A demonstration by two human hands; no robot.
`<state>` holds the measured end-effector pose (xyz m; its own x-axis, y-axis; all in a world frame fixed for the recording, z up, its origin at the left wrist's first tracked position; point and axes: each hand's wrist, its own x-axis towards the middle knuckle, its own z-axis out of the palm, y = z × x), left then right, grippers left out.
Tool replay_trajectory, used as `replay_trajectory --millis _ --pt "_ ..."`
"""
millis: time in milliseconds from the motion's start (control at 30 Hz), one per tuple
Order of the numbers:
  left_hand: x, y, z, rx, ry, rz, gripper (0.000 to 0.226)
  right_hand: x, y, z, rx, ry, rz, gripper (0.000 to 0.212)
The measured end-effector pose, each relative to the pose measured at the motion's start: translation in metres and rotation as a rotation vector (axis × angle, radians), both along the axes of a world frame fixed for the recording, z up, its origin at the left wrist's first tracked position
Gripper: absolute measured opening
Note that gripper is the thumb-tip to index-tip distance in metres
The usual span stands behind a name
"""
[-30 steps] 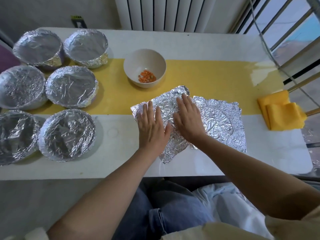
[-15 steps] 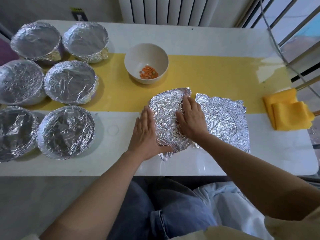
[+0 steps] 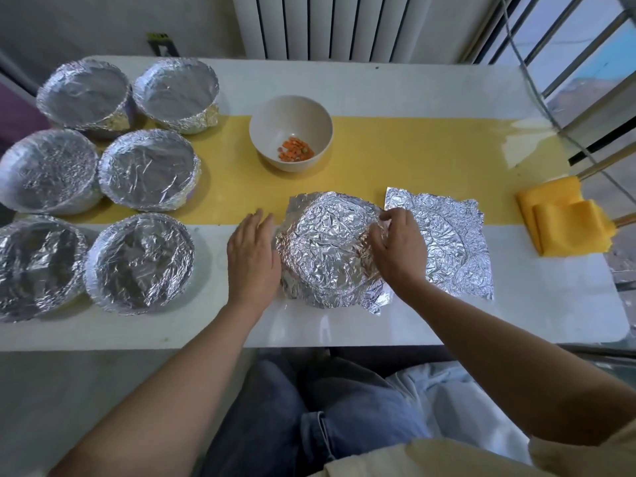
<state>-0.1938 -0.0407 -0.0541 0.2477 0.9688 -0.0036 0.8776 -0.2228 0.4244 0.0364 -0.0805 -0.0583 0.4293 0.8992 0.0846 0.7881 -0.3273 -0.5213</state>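
A crumpled sheet of aluminium foil point(image 3: 327, 249), domed in a bowl shape, lies on the table point(image 3: 344, 325) in front of me. My left hand point(image 3: 253, 256) rests flat against its left edge with straight fingers. My right hand point(image 3: 397, 247) pinches the foil's upper right edge, fingers curled. A second, flatter foil sheet point(image 3: 451, 242) lies just to the right, partly under my right hand. Behind the foil stands a white bowl point(image 3: 272, 122) holding a few orange pieces point(image 3: 295, 150).
Several foil-covered bowls point(image 3: 148, 170) fill the table's left side. A folded yellow cloth point(image 3: 564, 216) lies at the right edge. A yellow runner point(image 3: 430, 153) crosses the table's middle. A radiator and window bars stand behind.
The foil under my hands has been pulled left off the second sheet and shaped into a dome. My left hand moved to its left side; my right hand now pinches its right edge.
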Motion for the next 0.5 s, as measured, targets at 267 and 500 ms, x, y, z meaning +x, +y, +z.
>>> replay_trajectory --millis 267,500 --pt "0.045 -0.012 0.003 0.171 0.092 -0.274 0.057 -0.007 0.005 -0.010 0.110 -0.183 0.505 0.045" --pt "0.060 -0.005 -0.024 0.099 0.243 -0.305 0.063 -0.005 0.019 -0.020 -0.063 -0.192 0.527 0.059"
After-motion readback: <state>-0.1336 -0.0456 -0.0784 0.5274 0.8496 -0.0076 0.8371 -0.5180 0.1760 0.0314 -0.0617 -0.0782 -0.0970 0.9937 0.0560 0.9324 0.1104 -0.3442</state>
